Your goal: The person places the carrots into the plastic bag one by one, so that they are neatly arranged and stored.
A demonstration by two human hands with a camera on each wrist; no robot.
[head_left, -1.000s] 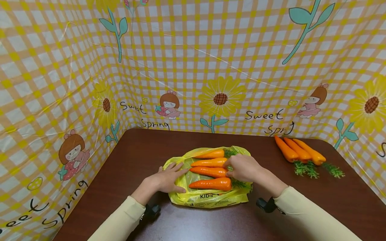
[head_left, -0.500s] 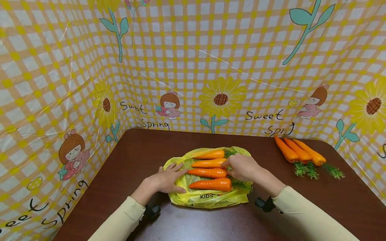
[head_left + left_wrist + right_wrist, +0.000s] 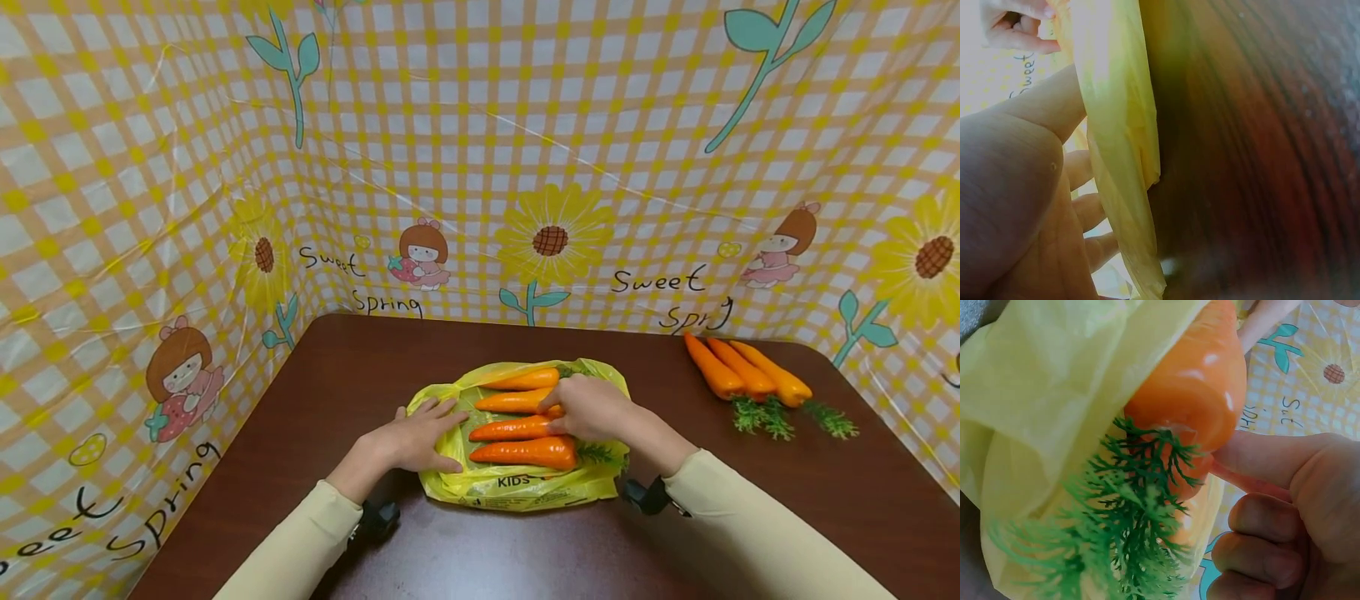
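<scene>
A yellow plastic bag point(image 3: 517, 498) lies on the table with several carrots in a row on its open side. My left hand point(image 3: 408, 437) rests on the bag's left end, fingers spread, just left of the carrot tips; the left wrist view shows the bag's yellow film point(image 3: 1119, 112) across those fingers. My right hand point(image 3: 596, 408) is at the thick ends, pinching the second carrot from the front point(image 3: 510, 429) between thumb and forefinger, the other fingers curled. The front carrot point(image 3: 521, 452) shows green leaves. In the right wrist view, an orange carrot point(image 3: 1197, 394) sits beside the thumb.
Three more carrots point(image 3: 750, 371) with green leaves lie together at the table's back right. The dark brown table point(image 3: 360, 350) is enclosed by a checked, flower-printed cloth point(image 3: 465, 167) behind and at both sides. Each wrist wears a black camera mount.
My right hand's fingertips have moved slightly left over the carrots' thick ends, and the pinched carrot has shifted a little left. The left hand stays put. The head view has tilted slightly.
</scene>
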